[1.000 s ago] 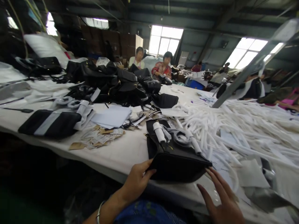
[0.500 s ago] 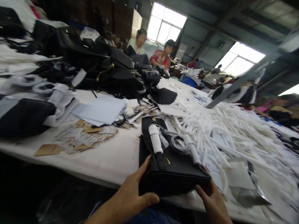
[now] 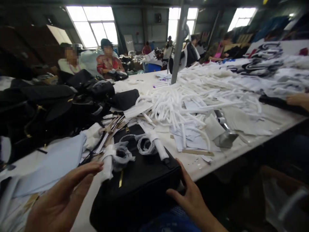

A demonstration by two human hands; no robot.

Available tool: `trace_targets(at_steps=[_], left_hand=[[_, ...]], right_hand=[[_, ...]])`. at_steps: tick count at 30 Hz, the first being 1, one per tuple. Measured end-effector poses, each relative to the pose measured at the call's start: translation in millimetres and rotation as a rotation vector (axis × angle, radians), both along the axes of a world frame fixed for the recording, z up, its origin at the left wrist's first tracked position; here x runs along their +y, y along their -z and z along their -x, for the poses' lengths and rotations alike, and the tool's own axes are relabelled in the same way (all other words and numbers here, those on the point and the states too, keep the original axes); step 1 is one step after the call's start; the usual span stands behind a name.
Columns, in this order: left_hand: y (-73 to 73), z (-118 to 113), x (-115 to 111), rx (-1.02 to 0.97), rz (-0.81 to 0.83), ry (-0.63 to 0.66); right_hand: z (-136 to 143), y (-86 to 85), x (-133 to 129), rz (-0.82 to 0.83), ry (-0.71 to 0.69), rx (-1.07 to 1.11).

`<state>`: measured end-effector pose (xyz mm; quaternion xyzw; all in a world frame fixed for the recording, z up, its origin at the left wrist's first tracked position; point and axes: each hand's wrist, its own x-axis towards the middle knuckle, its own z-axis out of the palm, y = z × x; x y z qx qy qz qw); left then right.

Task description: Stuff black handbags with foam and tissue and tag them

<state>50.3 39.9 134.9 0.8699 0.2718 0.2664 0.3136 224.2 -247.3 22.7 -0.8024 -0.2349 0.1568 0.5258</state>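
Note:
A black bag (image 3: 142, 180) with a gold zip (image 3: 121, 179) lies at the table's front edge, its near side tilted toward me. Two coiled straps on it are bound in white wrapping (image 3: 159, 146) and clear plastic. My right hand (image 3: 190, 196) grips the bag's right corner, thumb in front and fingers along the side. To the left, my left hand (image 3: 69, 190) is raised with its fingers stretched out and thumb apart. Its fingertips come close to the left strap's wrapping (image 3: 107, 161); whether they touch it, I cannot tell.
Black bags (image 3: 53, 103) are piled at left, beside pale blue sheets (image 3: 55, 164). White foam tubes (image 3: 169, 106) heap behind the bag, near a metal post (image 3: 180, 45). A silver packet (image 3: 223, 135) lies at right. Several people sit beyond; another person's hand (image 3: 299, 100) reaches in at right.
The view has swung right and levelled. My left hand has come off the bag's left side and moved up-left. My right hand still holds the right corner.

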Motion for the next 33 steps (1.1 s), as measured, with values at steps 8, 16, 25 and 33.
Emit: trace_targets(at_steps=[8, 16, 25, 33], left_hand=[[-39.5, -247.8, -43.9, 0.638, -0.479, 1.187], [3.1, -345.8, -47.7, 1.298, -0.405, 1.530], [36.1, -305.2, -19.2, 0.978, -0.277, 1.605], [37.9, -298.6, -12.7, 0.872, -0.351, 1.691]], right_hand=[[1.6, 22.2, -2.2, -0.131, -0.057, -0.005], [-11.9, 34.8, -1.7, -0.172, -0.133, 0.041], [-10.9, 46.0, 5.4, -0.189, -0.137, -0.006], [-10.6, 49.2, 4.2, -0.222, -0.140, -0.049]])
